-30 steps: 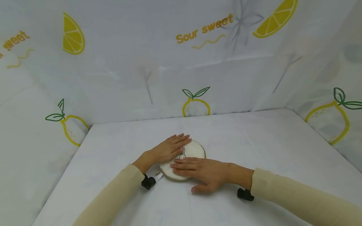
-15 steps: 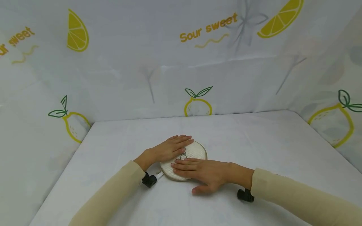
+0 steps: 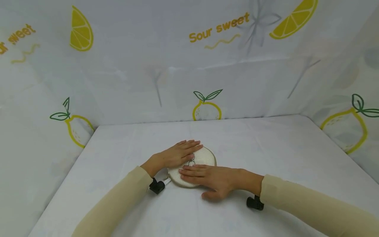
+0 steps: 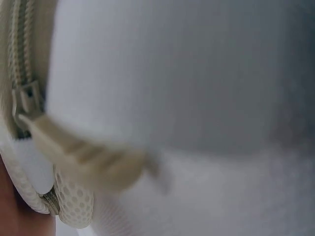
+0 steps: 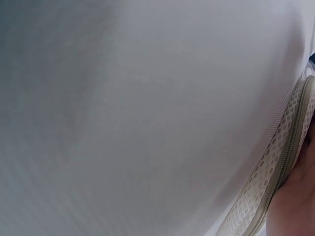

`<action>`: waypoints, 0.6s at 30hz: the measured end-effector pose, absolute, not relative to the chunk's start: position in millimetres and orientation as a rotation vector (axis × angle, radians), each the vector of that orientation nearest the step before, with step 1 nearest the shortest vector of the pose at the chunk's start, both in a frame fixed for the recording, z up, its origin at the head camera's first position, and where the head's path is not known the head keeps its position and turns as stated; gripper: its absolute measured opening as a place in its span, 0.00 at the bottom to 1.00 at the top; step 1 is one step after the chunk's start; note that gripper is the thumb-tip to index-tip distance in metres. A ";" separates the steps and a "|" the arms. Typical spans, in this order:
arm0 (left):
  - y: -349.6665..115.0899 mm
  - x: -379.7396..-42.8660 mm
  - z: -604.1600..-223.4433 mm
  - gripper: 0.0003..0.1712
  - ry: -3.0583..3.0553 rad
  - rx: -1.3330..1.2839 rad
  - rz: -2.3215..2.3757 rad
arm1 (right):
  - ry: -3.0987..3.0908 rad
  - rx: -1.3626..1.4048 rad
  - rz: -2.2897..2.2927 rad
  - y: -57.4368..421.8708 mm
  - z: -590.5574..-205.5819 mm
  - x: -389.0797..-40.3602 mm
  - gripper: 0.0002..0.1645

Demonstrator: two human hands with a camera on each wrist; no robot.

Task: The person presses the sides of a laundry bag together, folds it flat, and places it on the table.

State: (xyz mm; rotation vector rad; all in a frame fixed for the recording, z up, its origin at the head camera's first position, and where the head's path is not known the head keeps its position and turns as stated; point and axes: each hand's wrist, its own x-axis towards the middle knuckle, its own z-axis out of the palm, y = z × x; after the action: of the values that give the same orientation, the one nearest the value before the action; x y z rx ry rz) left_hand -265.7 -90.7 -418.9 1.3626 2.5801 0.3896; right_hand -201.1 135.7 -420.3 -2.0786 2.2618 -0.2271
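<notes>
A round, cream mesh zip pouch (image 3: 205, 157) lies flat on the white-covered table, with a small dark line drawing on its top. My left hand (image 3: 177, 154) rests palm down across its upper left part, fingers straight. Lower on the pouch lies my right hand (image 3: 211, 177), also flat, its thumb off the pouch toward the near side. In the left wrist view, a beige zipper pull (image 4: 93, 157) hangs from the slider beside a white tag (image 4: 32, 162). The right wrist view shows the zipper (image 5: 290, 152) running along the mesh side, with part of the right hand against it.
A white cloth covers the table (image 3: 251, 141). Behind and beside it hangs a white curtain (image 3: 124, 82) printed with lemons and lettering. Small black wrist cameras (image 3: 157, 186) sit under both wrists.
Both hands stay flat on the pouch in nearly the same place. The head view has shifted slightly.
</notes>
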 end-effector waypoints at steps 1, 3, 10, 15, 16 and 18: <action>-91.0 -265.7 -418.4 0.31 2.579 1.363 0.392 | 2.261 -2.084 -0.223 135.6 -420.2 -201.3 0.43; -91.6 -265.8 -417.9 0.31 2.574 1.368 0.398 | 2.261 -2.092 -0.217 134.9 -419.9 -201.6 0.43; -93.6 -268.2 -419.3 0.31 2.573 1.363 0.385 | 2.246 -2.103 -0.244 132.2 -419.7 -203.1 0.43; -90.6 -268.2 -421.5 0.32 2.572 1.345 0.374 | 2.252 -2.075 -0.250 134.3 -419.8 -201.6 0.45; -90.1 -268.0 -421.6 0.32 2.575 1.342 0.366 | 2.253 -2.072 -0.252 134.7 -419.9 -201.4 0.45; -89.6 -267.9 -421.2 0.32 2.580 1.337 0.356 | 2.256 -2.070 -0.253 135.3 -420.0 -201.4 0.45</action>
State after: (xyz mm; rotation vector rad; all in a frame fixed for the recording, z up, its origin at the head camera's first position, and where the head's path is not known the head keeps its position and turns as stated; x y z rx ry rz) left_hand -267.9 -89.6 -421.2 1.3365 2.5796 0.3559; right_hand -201.4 135.3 -420.0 -2.0704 2.2563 -0.2526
